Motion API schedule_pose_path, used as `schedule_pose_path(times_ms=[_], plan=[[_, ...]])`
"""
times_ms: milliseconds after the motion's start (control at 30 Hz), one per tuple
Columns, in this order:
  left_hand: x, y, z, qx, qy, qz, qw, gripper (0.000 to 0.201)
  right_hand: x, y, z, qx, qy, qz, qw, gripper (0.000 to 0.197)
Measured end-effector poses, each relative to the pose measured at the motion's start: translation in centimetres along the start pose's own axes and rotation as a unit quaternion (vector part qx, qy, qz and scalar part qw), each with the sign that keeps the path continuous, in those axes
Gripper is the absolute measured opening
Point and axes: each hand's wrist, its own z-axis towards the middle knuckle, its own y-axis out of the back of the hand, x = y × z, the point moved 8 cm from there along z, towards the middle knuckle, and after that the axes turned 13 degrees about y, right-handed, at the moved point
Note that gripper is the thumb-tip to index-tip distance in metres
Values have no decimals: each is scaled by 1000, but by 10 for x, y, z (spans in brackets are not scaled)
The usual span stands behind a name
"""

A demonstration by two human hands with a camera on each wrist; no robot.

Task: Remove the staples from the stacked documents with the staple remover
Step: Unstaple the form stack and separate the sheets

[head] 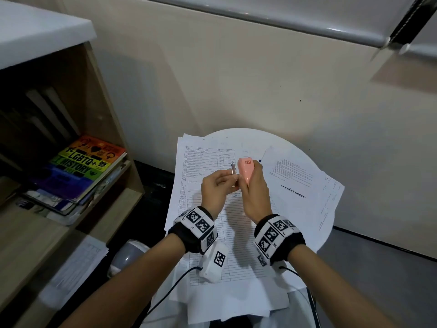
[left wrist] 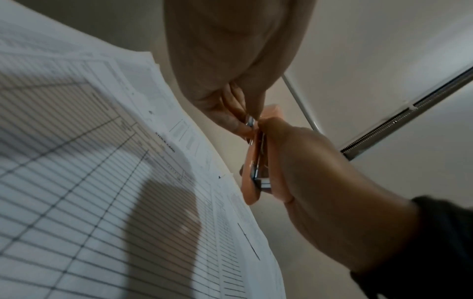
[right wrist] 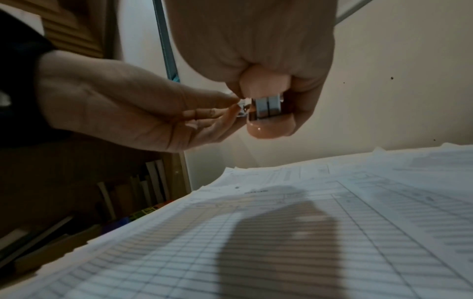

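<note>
A pink staple remover (head: 246,170) stands upright above the papers, gripped in the fist of my right hand (head: 251,183). Beside it my left hand (head: 233,183) pinches the thin metal strip (head: 233,170) that sticks up along the tool's left side. In the right wrist view the left hand's fingertips (right wrist: 230,110) meet at the metal piece (right wrist: 243,111) next to the tool's steel end (right wrist: 267,107). In the left wrist view the pinch (left wrist: 249,121) sits at the tool's top edge (left wrist: 252,182). Stacked documents (head: 208,157) with ruled tables lie flat below both hands. No staple is discernible.
The papers cover a small round white table (head: 248,133) against a beige wall. More sheets (head: 293,174) fan out to the right. A wooden shelf with books (head: 87,166) stands at the left, with a paper stack (head: 78,263) on its lower board.
</note>
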Motion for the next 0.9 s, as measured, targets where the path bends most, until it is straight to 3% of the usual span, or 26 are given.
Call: schedule_pose_path(times_ms=[133,300,500,633,733,800,900], plan=[[-9,9,-13,-54,-36,40,997,12,14,-1,-10,2,12,-14,1000,43],[-36,40,-15,-123,-94,72,985,11,27,-17,-26,53,34,-22,998,45],[-55,123,-24,-133,-127,147,972,3,14,-29,-33,74,-52,48,995,40],[-8,215,-38,-149,-48,215,964,19,-26,-45,-38,88,-171,104,976,39],[52,281,-45,-179,49,244,952,24,-53,-55,-42,102,-210,89,968,44],[89,314,-41,-219,89,279,931,31,-63,-58,-43,112,-211,83,967,50],[146,348,-25,-245,161,380,877,12,-72,-61,-41,140,-203,73,966,52]])
